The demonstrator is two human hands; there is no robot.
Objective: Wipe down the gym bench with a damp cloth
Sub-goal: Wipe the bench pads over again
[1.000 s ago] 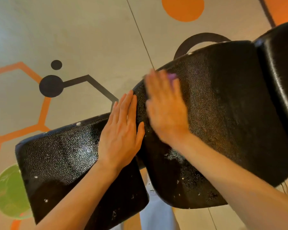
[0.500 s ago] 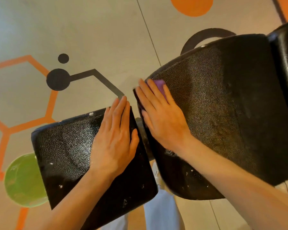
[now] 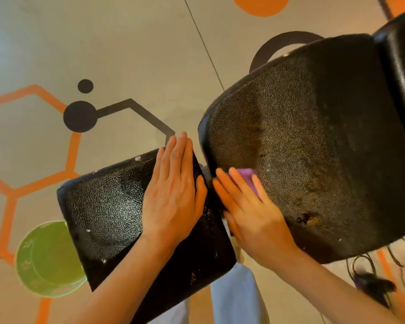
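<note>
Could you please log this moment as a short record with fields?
left hand: flat, fingers straight, rests on the smaller pad
right hand: presses the purple cloth onto the larger pad
cloth position: near the larger pad's edge that faces the smaller pad
floor: green bucket beside the smaller pad

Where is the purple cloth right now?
In the head view, the purple cloth lies under the right hand's straight fingers, at the near-left edge of the larger bench pad, beside the gap to the smaller pad.
</note>
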